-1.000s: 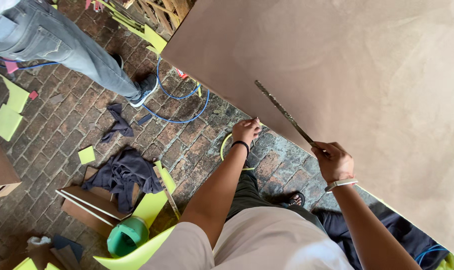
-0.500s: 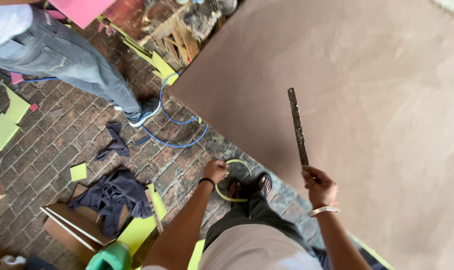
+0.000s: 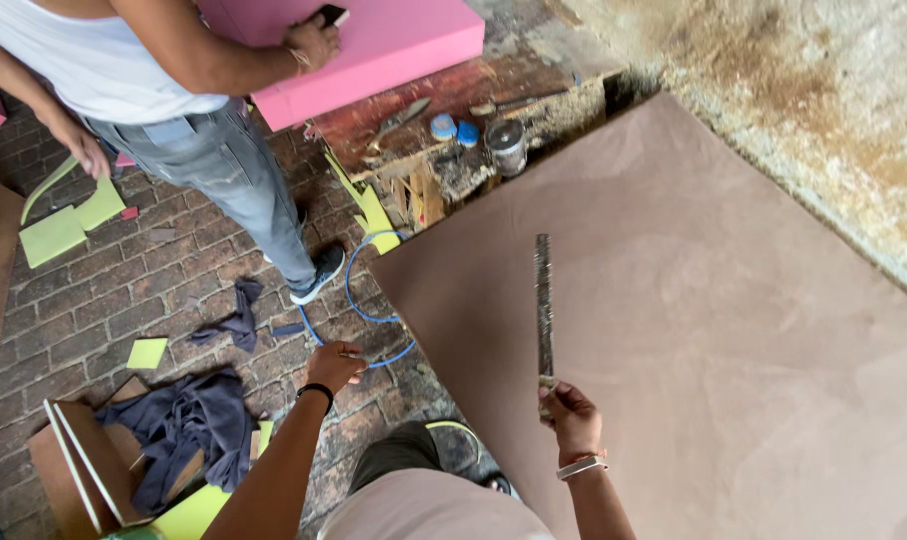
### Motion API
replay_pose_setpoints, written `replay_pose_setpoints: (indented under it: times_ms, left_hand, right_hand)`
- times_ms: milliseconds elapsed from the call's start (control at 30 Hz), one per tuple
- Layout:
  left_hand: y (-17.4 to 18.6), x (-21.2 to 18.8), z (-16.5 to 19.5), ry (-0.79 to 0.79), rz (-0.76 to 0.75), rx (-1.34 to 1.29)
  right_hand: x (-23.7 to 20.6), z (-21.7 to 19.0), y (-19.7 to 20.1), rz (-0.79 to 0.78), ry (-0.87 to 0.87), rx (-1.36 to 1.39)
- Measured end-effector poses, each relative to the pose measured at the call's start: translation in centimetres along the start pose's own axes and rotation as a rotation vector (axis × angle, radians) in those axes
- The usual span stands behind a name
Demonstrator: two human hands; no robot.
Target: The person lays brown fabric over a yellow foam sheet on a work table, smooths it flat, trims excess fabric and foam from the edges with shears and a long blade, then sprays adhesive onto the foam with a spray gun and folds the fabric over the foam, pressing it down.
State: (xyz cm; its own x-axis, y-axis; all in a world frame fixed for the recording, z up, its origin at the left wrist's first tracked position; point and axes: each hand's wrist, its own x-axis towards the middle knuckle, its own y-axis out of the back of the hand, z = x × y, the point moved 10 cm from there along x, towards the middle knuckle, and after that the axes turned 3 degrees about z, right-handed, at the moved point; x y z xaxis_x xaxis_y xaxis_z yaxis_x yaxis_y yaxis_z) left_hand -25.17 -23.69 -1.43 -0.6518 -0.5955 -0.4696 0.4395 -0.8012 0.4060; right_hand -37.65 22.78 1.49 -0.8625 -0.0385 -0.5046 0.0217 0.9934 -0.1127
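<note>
My right hand (image 3: 573,417) grips the lower end of a long, narrow metal blade (image 3: 544,300) that points up over a large brown board (image 3: 713,330). My left hand (image 3: 335,365) hangs in the air near the board's left edge, fingers loosely curled, holding nothing that I can see. A black band sits on the left wrist and a pale bracelet on the right. Below my left hand runs a blue cord (image 3: 358,310) on the brick floor (image 3: 163,290).
Another person in a white top and grey jeans (image 3: 223,170) stands at upper left, one hand on a pink block (image 3: 393,50). Dark cloths (image 3: 188,430), yellow-green foam scraps (image 3: 68,225), a cardboard box (image 3: 68,470), jars and tools (image 3: 473,135) lie around.
My view has swung upward, bringing the other person and the pink block into sight. The blade has turned more upright. My left hand has moved left, away from the board's edge.
</note>
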Motion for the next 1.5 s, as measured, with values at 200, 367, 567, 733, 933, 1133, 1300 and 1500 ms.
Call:
replay_pose_setpoints:
  times_ms: [200,367,567,733,933,1133,1300,1500]
  left_hand:
    - [-0.3,8.7,4.9,-0.090,-0.028,-0.127]
    - [-1.5,18.2,9.2,-0.117,-0.142,-0.259]
    - [-7.1,22.6,15.1,-0.328,-0.385,0.032]
    - [-14.6,22.2,19.9,-0.548,-0.542,0.314]
    - [-20.3,20.5,20.9,-0.661,-0.543,0.613]
    - [-22.0,19.2,19.7,-0.715,-0.370,0.665]
    - [-25.8,18.1,19.0,-0.292,-0.807,0.797]
    - [-20.6,15.9,24.3,-0.758,-0.347,1.101]
  right_hand:
    - [6.6,-1.7,-11.5,-0.159,-0.068,0.010]
    - [16.2,-8.2,-26.6,-0.227,-0.002,0.216]
    - [24.7,-17.8,-37.7,-0.079,0.106,-0.239]
    - [21.1,-13.0,-32.6,-0.094,0.113,-0.377]
    - [7.8,-1.1,-12.7,0.514,-0.182,-0.183]
    - [-7.7,7.9,-4.8,0.934,-0.242,0.159]
    - [-9.9,8.9,-6.6,0.893,-0.128,0.292]
    - [-13.0,7.8,-4.8,0.762,-0.068,0.302]
